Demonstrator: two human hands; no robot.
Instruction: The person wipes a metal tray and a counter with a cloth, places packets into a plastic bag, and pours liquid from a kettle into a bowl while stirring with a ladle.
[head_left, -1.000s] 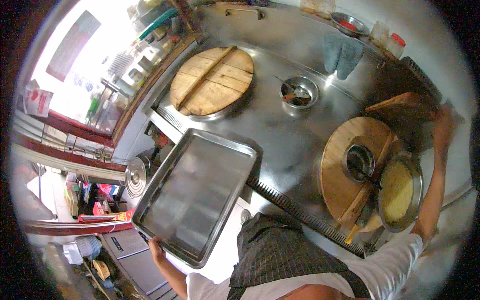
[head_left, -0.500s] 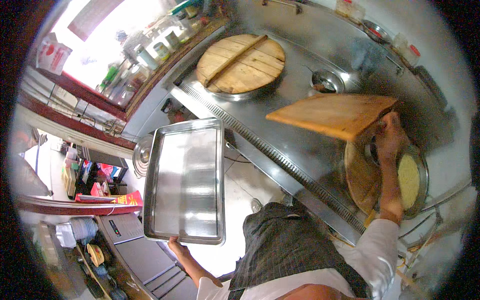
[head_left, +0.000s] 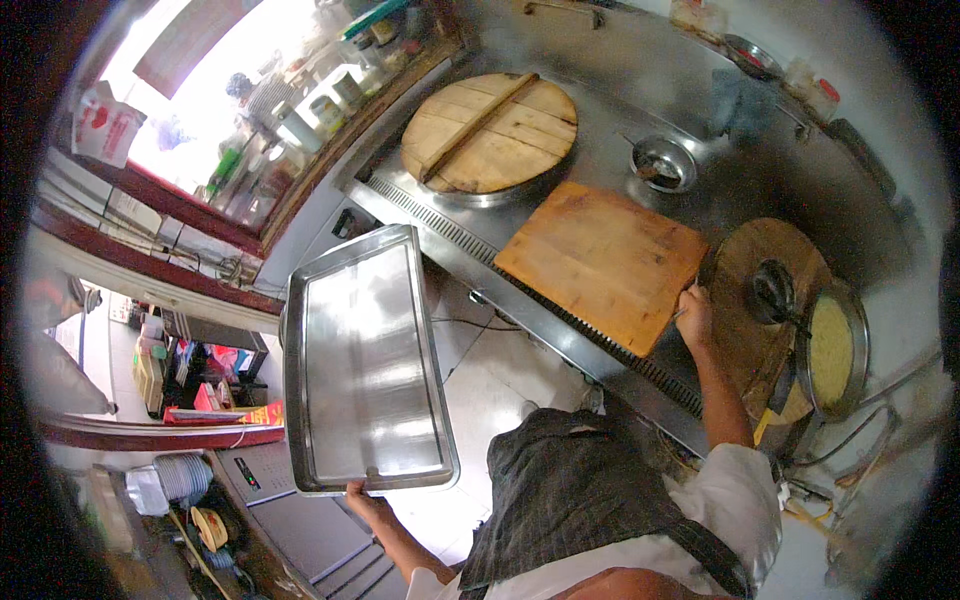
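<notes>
My left hand (head_left: pixel 366 496) is closed on the near edge of a shallow rectangular metal tray (head_left: pixel 365 365), held out to the left with its inside facing up. My right hand (head_left: pixel 696 315) grips the right edge of a square wooden board (head_left: pixel 605 262). That board hangs over the front part of the steel stove top, its near corner above the slotted drain strip. Right of the board, a dark ladle-like utensil (head_left: pixel 773 292) rests on a round brown wooden lid (head_left: pixel 750 350). Beside it stands a round metal pan (head_left: pixel 862 370) of pale yellow food (head_left: pixel 830 350).
A large round wooden lid (head_left: pixel 490 135) with a crossbar covers a wok at the far left of the steel stove top (head_left: pixel 610 165). A small metal bowl (head_left: pixel 664 163) stands behind the board. Jars (head_left: pixel 327 112) line the window shelf; stacked plates (head_left: pixel 183 478) sit lower left.
The wooden board has come left and toward me, and its broad face now shows more fully. My right hand moved with it, uncovering the round lid and dark utensil. The tray has tilted slightly.
</notes>
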